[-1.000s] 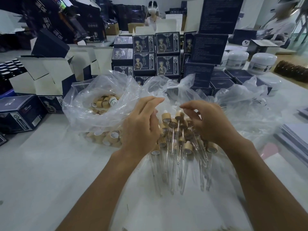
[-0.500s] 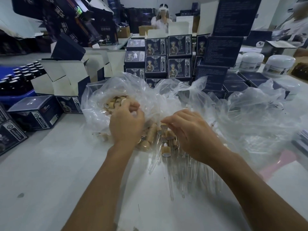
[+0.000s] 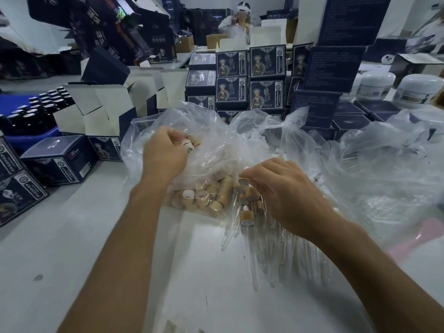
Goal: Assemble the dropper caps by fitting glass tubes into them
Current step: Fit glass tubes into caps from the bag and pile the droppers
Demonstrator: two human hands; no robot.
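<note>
Your left hand (image 3: 165,157) grips dropper cap (image 3: 188,147) from bag (image 3: 216,140); right hand (image 3: 283,193) pinches assembled dropper (image 3: 243,181). Next: likely fetch glass tube (image 3: 252,258).

Crinkled clear plastic bags (image 3: 211,131), glossy. Tan wood-look dropper caps (image 3: 217,205), matt. Clear glass tubes (image 3: 254,267), smooth, shiny. Dark navy printed cardboard boxes (image 3: 266,62), matt. White round plastic jars (image 3: 376,84), satin. Pale grey counter (image 3: 72,236), smooth, matt.

- A packing workshop for cosmetics: stacked dark blue printed cardboard cartons (image 3: 249,78) rise beyond the hands.
- Open, unfilled white-lined cartons (image 3: 96,109) and a blue crate of dark capped bottles (image 3: 36,109) sit far left.
- White round plastic jars (image 3: 396,90) stand far right.
</note>
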